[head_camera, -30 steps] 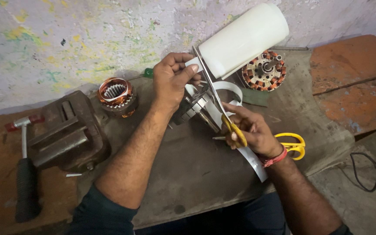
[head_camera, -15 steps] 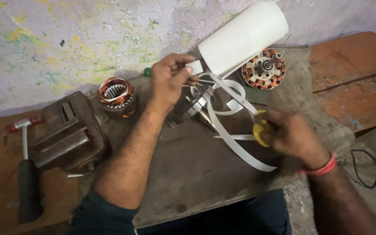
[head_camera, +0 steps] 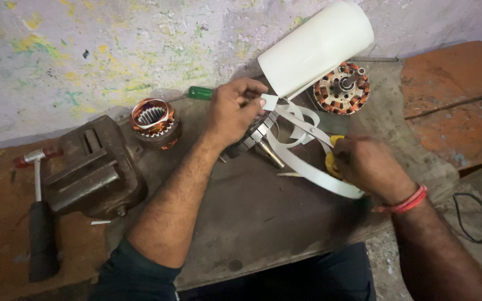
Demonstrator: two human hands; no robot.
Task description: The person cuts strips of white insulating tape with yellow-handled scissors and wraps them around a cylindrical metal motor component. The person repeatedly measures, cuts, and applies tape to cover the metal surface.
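Scissors (head_camera: 322,134) cutting paper strip (head_camera: 308,170); bench edge near.

The right hand (head_camera: 364,167) covers most of the yellow scissor handles (head_camera: 330,161), so the grip cannot be told. The left hand (head_camera: 235,108) hides much of the motor core (head_camera: 255,136) and the screwdriver (head_camera: 201,92) shaft. The paper roll (head_camera: 316,47) hides part of the copper-wound motor part (head_camera: 344,92). The black cable (head_camera: 475,217) is partly hidden past the counter (head_camera: 263,212).

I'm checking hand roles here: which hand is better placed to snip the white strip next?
Probably the right hand: it grips the yellow-handled scissors, blades at the white strip. The left hand pinches the strip's end by the white roll.
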